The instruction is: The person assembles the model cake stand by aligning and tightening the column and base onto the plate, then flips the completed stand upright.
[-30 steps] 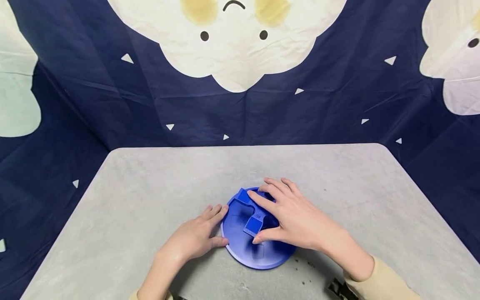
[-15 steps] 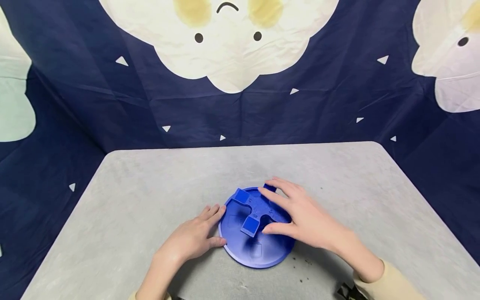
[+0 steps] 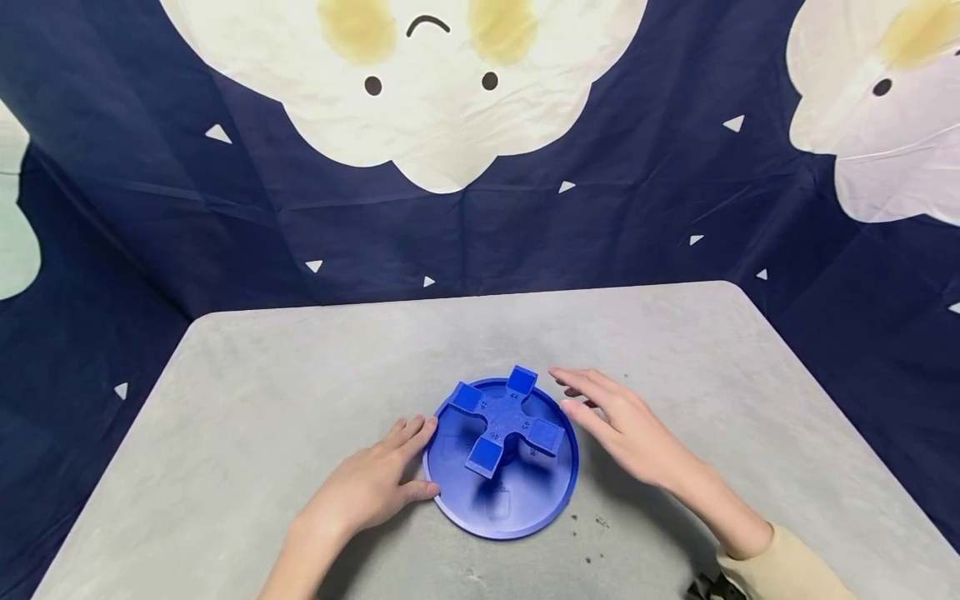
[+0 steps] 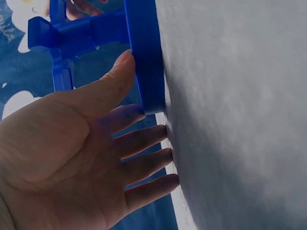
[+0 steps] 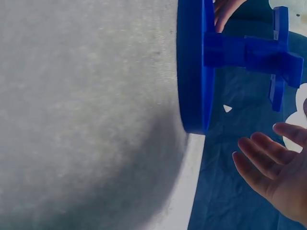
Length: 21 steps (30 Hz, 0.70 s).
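Note:
A round blue base (image 3: 456, 493) with a raised rim lies on the table. Over it, on a short central post (image 5: 230, 50), sits a blue four-armed cross piece (image 3: 504, 418) with small numbers and square pads on its arms. My left hand (image 3: 366, 487) rests at the base's left rim, its thumb and index fingertip touching the edge (image 4: 146, 62) while the other fingers extend along the table. To the right, my right hand (image 3: 637, 433) hovers apart from the cross piece, fingers relaxed and holding nothing.
The grey table (image 3: 300, 375) has rounded back corners. Dark crumbs (image 3: 588, 559) lie just right of the base. A dark blue cloth (image 3: 375, 217) with white clouds hangs behind and at the sides. A black object (image 3: 712, 587) sits by the right sleeve.
My right hand has let go of the cross piece and drawn off to the right. The cross piece has turned slightly and all its arms show. The left hand stays at the rim.

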{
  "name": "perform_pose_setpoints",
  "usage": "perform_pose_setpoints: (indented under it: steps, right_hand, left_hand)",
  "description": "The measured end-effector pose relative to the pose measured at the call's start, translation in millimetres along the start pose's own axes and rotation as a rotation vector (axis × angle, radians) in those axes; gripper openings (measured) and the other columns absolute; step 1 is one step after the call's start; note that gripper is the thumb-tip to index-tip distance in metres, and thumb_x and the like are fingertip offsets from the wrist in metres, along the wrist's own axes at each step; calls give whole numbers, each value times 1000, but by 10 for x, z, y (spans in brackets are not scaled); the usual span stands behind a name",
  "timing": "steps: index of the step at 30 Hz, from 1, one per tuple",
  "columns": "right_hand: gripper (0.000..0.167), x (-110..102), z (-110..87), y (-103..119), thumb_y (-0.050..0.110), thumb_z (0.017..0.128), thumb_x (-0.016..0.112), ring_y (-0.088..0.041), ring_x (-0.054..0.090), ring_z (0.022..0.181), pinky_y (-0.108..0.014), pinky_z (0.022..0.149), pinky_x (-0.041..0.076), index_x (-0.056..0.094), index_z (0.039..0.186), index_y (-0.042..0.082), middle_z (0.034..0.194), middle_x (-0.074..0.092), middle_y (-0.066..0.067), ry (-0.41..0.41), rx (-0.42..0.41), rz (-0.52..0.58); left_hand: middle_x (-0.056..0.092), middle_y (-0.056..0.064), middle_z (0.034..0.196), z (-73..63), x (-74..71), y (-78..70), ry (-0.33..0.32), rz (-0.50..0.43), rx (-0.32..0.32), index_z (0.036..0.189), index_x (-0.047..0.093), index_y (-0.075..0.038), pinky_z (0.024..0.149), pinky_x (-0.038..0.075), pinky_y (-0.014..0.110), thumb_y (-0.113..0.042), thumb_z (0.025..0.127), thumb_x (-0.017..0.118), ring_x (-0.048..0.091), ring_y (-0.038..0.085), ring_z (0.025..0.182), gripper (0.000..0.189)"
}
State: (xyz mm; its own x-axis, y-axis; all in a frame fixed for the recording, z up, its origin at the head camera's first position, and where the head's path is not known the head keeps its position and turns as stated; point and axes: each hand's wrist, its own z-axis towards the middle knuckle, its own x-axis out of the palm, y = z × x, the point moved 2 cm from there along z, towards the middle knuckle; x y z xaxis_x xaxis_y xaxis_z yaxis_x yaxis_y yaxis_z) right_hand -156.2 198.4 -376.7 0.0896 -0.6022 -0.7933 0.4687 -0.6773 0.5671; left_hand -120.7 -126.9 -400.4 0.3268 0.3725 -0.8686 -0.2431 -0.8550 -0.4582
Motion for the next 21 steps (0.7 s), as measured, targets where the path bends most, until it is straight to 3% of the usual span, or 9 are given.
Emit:
perform_pose_setpoints:
  steps: [4, 12, 21]
  right_hand:
    - [41, 28, 4, -52, 34, 109, 50, -16, 68, 120, -43, 96, 59, 56, 149, 26, 135, 69, 0, -19, 34, 18]
    - [39, 200, 6, -154, 26, 104, 62, -11, 72, 98, -33, 85, 62, 64, 141, 13, 114, 75, -2, 21, 57, -7]
    - [44, 314, -4, -194, 19, 98, 68, -9, 71, 94, -30, 84, 60, 63, 141, 11, 109, 74, -3, 68, 110, -38]
  left_hand:
    - [45, 15, 162, -1, -12, -5, -13, 17, 26, 157, 45, -13, 113, 42, 66, -49, 89, 75, 39, 43, 151, 82]
    - [53, 17, 155, -6, -8, 4, -76, 102, 65, 152, 51, -10, 110, 47, 64, -45, 89, 76, 50, 42, 144, 76]
    - [63, 16, 144, 51, 33, -48, -162, 176, 50, 146, 58, -9, 102, 53, 63, -40, 93, 75, 59, 40, 134, 64]
